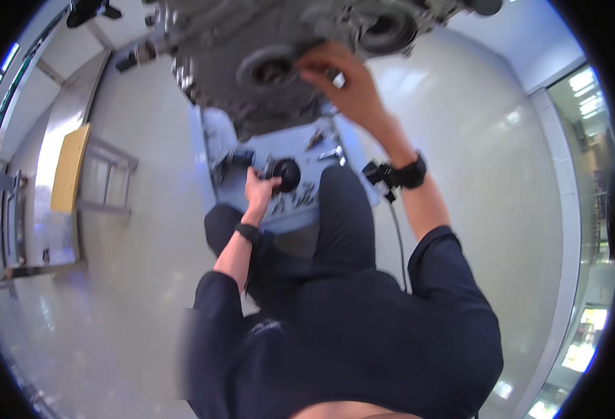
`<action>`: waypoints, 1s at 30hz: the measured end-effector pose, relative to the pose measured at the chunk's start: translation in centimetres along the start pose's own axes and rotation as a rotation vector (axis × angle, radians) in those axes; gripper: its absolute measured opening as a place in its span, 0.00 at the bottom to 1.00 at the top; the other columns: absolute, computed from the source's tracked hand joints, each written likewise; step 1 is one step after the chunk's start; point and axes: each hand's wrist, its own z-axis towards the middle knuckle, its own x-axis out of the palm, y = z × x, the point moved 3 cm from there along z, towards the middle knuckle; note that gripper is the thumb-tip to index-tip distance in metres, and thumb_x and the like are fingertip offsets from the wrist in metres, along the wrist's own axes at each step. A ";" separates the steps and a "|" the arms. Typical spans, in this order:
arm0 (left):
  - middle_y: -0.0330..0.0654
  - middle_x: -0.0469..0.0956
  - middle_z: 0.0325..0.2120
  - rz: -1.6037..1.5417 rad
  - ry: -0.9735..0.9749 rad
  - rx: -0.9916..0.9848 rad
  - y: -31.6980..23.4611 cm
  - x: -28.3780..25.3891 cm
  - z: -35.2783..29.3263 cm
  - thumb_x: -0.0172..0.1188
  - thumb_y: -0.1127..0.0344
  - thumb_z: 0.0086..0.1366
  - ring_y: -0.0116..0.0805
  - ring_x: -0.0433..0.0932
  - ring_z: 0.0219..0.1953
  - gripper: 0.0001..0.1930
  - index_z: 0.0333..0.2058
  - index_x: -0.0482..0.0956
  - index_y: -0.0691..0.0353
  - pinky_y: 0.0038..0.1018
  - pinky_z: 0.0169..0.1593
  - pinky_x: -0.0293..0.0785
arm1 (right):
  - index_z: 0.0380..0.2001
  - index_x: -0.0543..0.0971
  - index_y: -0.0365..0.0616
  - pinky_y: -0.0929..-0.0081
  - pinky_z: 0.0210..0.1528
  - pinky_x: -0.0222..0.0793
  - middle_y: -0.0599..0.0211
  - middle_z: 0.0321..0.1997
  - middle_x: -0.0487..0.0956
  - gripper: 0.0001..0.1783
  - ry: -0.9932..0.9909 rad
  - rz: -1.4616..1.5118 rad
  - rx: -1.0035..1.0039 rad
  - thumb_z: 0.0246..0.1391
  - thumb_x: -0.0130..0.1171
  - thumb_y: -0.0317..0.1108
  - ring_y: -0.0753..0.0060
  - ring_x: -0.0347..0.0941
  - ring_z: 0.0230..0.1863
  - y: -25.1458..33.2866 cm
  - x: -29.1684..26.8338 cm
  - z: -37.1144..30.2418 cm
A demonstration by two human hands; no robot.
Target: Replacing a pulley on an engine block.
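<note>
Looming across the upper view: big grey cast-metal housing [213, 42], lumpy, ribbed, pierced by round bores. Likely very heavy and rigid; not liftable by hand, best steadied by the thick outer casting. Below, smooth light-blue flat work surface [292, 221], strewn with parts.

Noting right hand [335, 73] up at the housing, with fingers bent toward the thumb, beside a pale grey round metal ring [248, 70] on the housing face. Blurred there; can't make out contact or any small piece pinched. Probably stiff and hard if metal; handle by the outer rim.

Seeing left hand [259, 187] down at the work surface, with thumb and fingers against the left side of a black round dished part [289, 175]. Can't confirm a full grip. Expect moderate weight, no give, maybe slick if oily; grab around the body, off the face.

Farther left: dark cylindrical piece [240, 156]. Farther right: shiny silver metal tool [333, 155], hard, slim. Smallest: scattered grey metal bits [302, 196], light, prone to rolling; pinch with fingertips.
</note>
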 end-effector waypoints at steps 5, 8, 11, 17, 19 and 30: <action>0.40 0.75 0.34 -0.515 0.061 0.025 -2.7 -5.4 -3.3 0.73 0.79 0.44 0.30 0.76 0.36 0.29 0.44 0.67 0.65 0.26 0.38 0.75 | 0.43 0.80 0.38 0.74 0.40 0.70 0.64 0.39 0.76 0.12 0.036 0.087 0.140 0.53 0.61 0.23 0.70 0.74 0.36 -0.6 -0.7 0.8; 0.40 0.76 0.35 -0.691 0.091 0.002 -5.1 -8.0 -6.2 0.71 0.82 0.47 0.28 0.77 0.37 0.29 0.46 0.66 0.64 0.25 0.37 0.75 | 0.40 0.81 0.38 0.79 0.32 0.67 0.64 0.39 0.76 0.08 -0.016 0.097 0.008 0.56 0.61 0.21 0.74 0.74 0.31 -1.4 -0.6 0.3; 0.40 0.76 0.36 -0.882 0.129 -0.013 -7.9 -9.2 -8.4 0.69 0.85 0.49 0.29 0.77 0.37 0.29 0.48 0.65 0.63 0.26 0.38 0.76 | 0.39 0.81 0.39 0.76 0.37 0.69 0.65 0.39 0.78 0.08 -0.050 0.035 -0.083 0.54 0.63 0.22 0.71 0.75 0.36 -1.1 -0.8 0.6; 0.47 0.74 0.49 -1.137 0.259 0.117 -11.9 -11.0 -12.1 0.68 0.78 0.51 0.41 0.74 0.54 0.31 0.53 0.65 0.60 0.40 0.63 0.67 | 0.38 0.83 0.41 0.71 0.52 0.70 0.62 0.42 0.81 0.08 -0.034 0.102 -0.170 0.53 0.65 0.24 0.64 0.76 0.48 -0.9 -0.7 -1.3; 0.44 0.74 0.49 -1.210 0.294 0.120 -13.8 -10.5 -13.7 0.68 0.79 0.49 0.40 0.76 0.52 0.31 0.51 0.66 0.59 0.37 0.59 0.72 | 0.38 0.83 0.39 0.71 0.52 0.69 0.60 0.44 0.80 0.07 0.015 0.286 -0.104 0.55 0.62 0.27 0.64 0.76 0.48 0.4 -1.2 -2.7; 0.45 0.78 0.41 -0.972 0.160 0.511 -27.8 -13.0 -14.1 0.64 0.85 0.49 0.36 0.79 0.45 0.30 0.50 0.64 0.63 0.31 0.52 0.75 | 0.55 0.72 0.30 0.68 0.61 0.62 0.56 0.52 0.76 0.45 0.119 0.779 0.023 0.54 0.57 0.65 0.64 0.71 0.57 1.4 -2.7 -3.0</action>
